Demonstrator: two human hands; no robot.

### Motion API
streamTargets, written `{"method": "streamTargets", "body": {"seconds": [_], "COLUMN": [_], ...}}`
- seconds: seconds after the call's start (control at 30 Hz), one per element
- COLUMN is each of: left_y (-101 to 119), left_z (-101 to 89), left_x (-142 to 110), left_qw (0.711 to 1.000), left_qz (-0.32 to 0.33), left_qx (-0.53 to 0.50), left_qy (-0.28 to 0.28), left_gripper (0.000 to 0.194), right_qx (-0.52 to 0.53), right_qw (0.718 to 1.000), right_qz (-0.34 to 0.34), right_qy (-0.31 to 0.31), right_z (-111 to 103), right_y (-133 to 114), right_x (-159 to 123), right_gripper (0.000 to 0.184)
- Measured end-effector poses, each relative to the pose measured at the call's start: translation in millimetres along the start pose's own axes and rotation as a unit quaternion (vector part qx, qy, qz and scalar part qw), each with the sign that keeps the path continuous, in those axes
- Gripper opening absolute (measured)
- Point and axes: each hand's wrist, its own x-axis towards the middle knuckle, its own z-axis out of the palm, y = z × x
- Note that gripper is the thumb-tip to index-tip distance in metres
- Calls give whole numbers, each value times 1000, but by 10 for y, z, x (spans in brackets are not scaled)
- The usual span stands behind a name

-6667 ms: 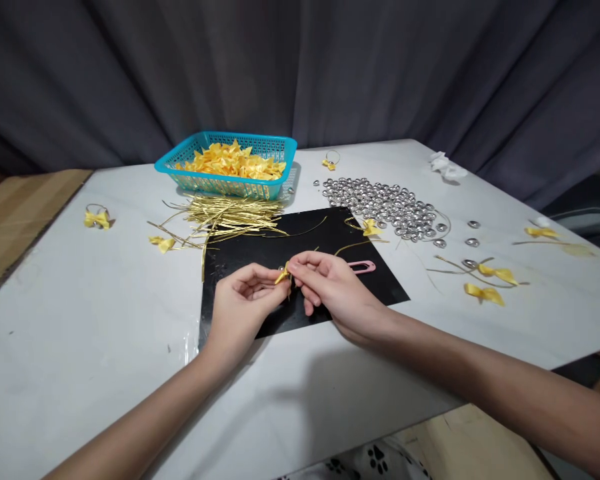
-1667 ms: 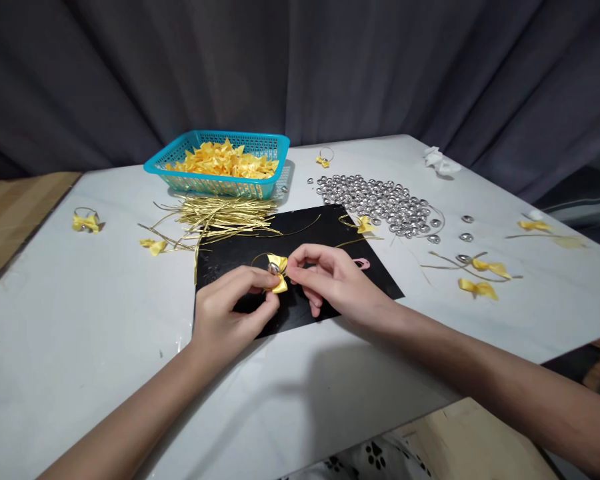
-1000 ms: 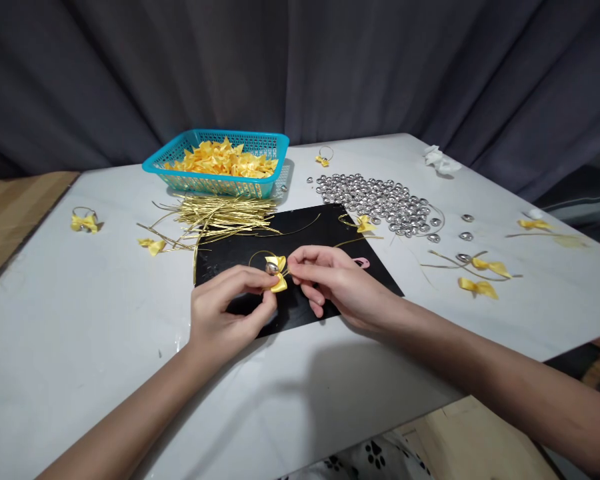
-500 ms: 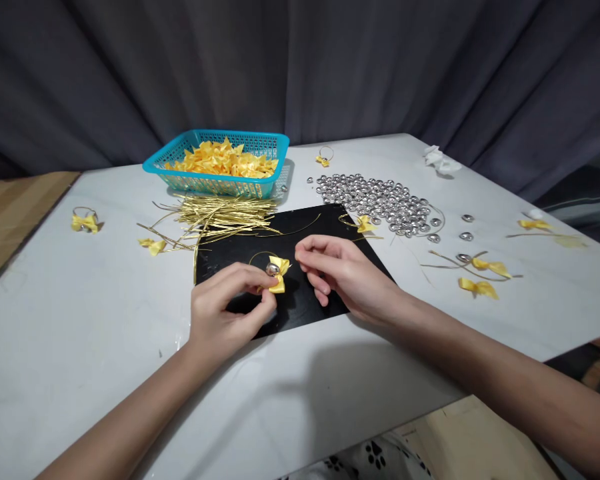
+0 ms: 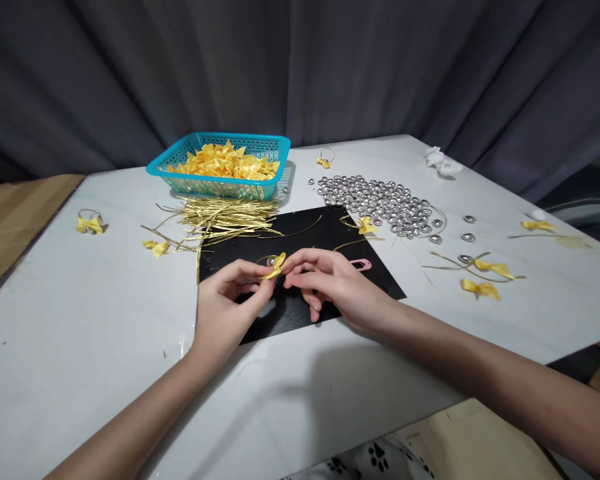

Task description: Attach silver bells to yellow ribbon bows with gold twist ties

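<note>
Fingers of the left hand point(image 5: 223, 297) pinch a yellow bow point(image 5: 277, 265); the right hand point(image 5: 333, 280) curls its fingers just beside it, their grip unclear; the white surface point(image 5: 105, 340) bears a black sheet point(image 5: 233, 255) beneath the hands, a turquoise basket point(image 5: 220, 179), gold wires point(image 5: 230, 217), silver beads point(image 5: 380, 200) and a pink clip point(image 5: 366, 264).

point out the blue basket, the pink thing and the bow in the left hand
blue basket point(image 5: 220, 179): head view, front rim
pink thing point(image 5: 365, 264): head view, rounded end
bow point(image 5: 279, 262): head view, upper loop
</note>
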Motion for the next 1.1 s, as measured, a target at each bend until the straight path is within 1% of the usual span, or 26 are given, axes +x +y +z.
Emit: {"method": "streamTargets", "body": {"seconds": [0.03, 0.13, 0.23, 0.3, 0.37, 0.43, 0.57, 0.63, 0.7, 0.73, 0.77, 0.83, 0.9, 0.93, 1.03, 1.1], "left_y": [4, 18, 32, 39, 41, 38, 32, 36, 45, 49, 52, 53, 48, 48, 72, 116], "left_z": [12, 43, 55, 53, 47, 42, 41, 43, 43, 41, 38, 29, 18, 14, 10, 21], "left_x": [6, 13, 2, -5, -1, 16, 68, 87, 96, 98, 98, 97, 95, 94, 94, 98], "left_qw": [999, 981, 964, 959, 955, 945, 922, 914, 906, 904, 905, 911, 910, 904, 873, 858], "left_qz": [-42, -147, -212, -229, -239, -256, -294, -305, -322, -332, -341, -348, -355, -362, -391, -413], "left_qx": [-34, -123, -158, -165, -176, -199, -245, -260, -267, -263, -253, -220, -213, -226, -286, -303], "left_qy": [-1, -14, -19, -22, 12, 41, 62, 68, 63, 52, 34, -1, -24, -33, -49, -47], "left_gripper": [2, 13, 18, 18, 20, 21, 23, 24, 33, 37, 39, 32, 24, 20, 13, 10], "right_qx": [-11, -22, -14, -1, 14, 23, 27, 32, 22, 14, 10, 17, 26, 20, -35, -84], "right_qw": [1000, 998, 997, 997, 996, 995, 991, 985, 975, 970, 967, 968, 976, 979, 987, 985], "right_qz": [-13, -49, -67, -70, -74, -78, -93, -125, -174, -199, -219, -235, -216, -201, -159, -149], "right_qy": [0, 17, 34, 33, 44, 63, 94, 115, 136, 138, 130, 82, 29, 14, 10, 19], "right_z": [15, 52, 68, 70, 71, 71, 49, 23, -5, -15, -20, -14, 10, 24, 60, 71], "right_y": [19, 85, 126, 122, 98, 68, 24, 6, -18, -32, -47, -70, -74, -67, -20, 22], "right_x": [4, 35, 66, 65, 45, 18, -9, -13, -25, -36, -49, -76, -97, -104, -106, -95], "right_gripper": [13, 18, 15, 14, 13, 13, 15, 14, 15, 15, 15, 14, 12, 11, 9, 8]}}
